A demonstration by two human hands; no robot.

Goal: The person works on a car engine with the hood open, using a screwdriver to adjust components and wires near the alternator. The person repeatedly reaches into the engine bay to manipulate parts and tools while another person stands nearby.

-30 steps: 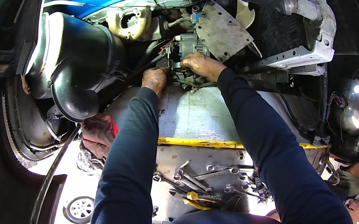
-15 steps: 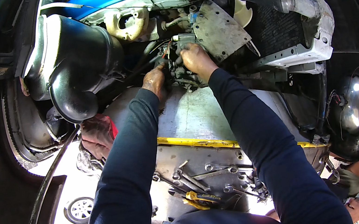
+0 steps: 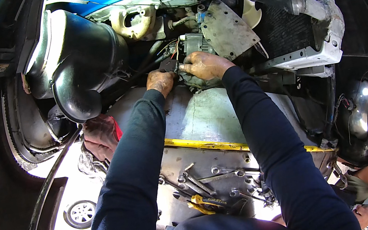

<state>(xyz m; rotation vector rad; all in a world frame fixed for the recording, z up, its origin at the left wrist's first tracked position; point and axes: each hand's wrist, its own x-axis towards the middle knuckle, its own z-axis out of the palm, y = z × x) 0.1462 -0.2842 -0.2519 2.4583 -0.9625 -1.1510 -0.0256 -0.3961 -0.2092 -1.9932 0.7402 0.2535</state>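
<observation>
vehicle repair area, exposed engine (image 3: 147,4), loose wrenches (image 3: 200,185)

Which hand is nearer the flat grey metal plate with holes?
Right. The right hand is just below-left of the plate; the left hand lies farther off to the left.

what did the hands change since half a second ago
The right hand has come down from the upper part of the grey finned housing, toward the person and the left hand; their fingertips now nearly meet below the thin wires. Any grip is hard to tell. The left hand barely shifted; the wrenches stayed put.
</observation>
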